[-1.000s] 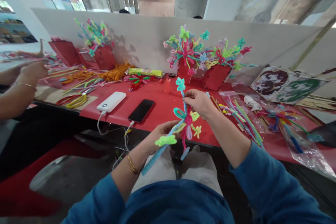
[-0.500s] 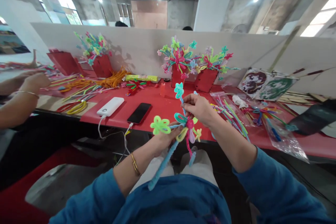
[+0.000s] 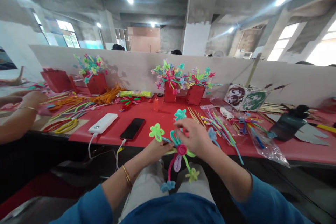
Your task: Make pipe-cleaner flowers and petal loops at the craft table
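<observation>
Lowered since half a second ago, the pipe-cleaner bouquet now sits nearer the lap at the front edge of the red bench, and its long blue stem no longer shows. From the left: a co-worker's forearm with one bangle reaches over loose pipe cleaners; two red boxes stand behind, the nearer red box filled with finished flowers. One white power bank and one black phone lie side by side, each with a cable dropping off the edge. The left hand has its grip clenched on the bouquet's gathered stems, beside one green flower; a gold bracelet circles that wrist. The right hand covers the bouquet's top, its grip pinching the stems near a teal flower, though motion blur hides the fingertips. About six blooms can be counted; others are hidden behind the hand. Two more flower-filled red boxes stand behind, and clear plastic bags of pipe cleaners lie to the right, contents too tangled to count.
</observation>
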`<action>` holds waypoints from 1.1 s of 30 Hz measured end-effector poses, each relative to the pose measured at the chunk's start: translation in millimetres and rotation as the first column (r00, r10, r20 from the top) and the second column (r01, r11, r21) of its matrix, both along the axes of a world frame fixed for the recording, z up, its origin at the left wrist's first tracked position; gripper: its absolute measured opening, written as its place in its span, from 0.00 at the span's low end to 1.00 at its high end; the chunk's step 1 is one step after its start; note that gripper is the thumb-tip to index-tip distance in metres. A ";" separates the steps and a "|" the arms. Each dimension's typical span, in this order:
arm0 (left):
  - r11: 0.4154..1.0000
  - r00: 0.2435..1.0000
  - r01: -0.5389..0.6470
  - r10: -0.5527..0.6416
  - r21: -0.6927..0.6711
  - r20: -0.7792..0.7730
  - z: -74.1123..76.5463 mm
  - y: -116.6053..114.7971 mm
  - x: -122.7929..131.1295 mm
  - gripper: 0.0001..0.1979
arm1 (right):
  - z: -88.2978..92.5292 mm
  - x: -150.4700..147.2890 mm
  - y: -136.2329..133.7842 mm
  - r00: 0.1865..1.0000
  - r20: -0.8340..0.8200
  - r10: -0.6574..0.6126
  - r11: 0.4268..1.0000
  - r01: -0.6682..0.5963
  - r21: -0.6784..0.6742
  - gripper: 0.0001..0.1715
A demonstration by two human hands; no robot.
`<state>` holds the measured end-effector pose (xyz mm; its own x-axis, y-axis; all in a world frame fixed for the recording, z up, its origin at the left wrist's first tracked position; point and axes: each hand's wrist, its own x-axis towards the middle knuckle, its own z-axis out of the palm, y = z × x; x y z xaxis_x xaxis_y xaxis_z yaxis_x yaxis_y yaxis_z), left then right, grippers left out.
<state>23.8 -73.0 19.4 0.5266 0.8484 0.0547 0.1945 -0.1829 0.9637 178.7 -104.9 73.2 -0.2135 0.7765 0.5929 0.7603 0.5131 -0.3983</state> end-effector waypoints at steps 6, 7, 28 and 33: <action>0.965 0.975 0.187 -0.159 0.185 -0.155 1.0 -3.5 4.0 0.04 | -2.9 -17.1 -2.9 0.948 0.298 0.112 0.976 -0.049 -0.211 0.09; 0.953 0.965 0.218 -0.178 0.212 -0.192 -0.3 -3.5 3.4 0.06 | -4.4 -16.3 -1.3 0.950 0.287 0.121 0.971 -0.054 -0.232 0.08; 0.840 0.880 -0.475 0.451 0.260 0.151 9.6 -16.4 -20.3 0.17 | 28.8 22.2 7.6 0.893 -0.449 0.030 0.982 -0.110 -0.154 0.10; 0.992 1.000 -0.003 0.002 0.127 0.010 32.3 -11.3 -8.1 0.18 | 26.9 15.4 4.9 0.909 -0.417 0.028 0.968 -0.128 -0.215 0.10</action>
<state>15.7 -84.3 51.7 0.5235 0.8355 0.1670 0.1860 -0.3033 0.9346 194.1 -99.9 100.1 -0.0577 0.8934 0.4454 0.4668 0.4186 -0.7790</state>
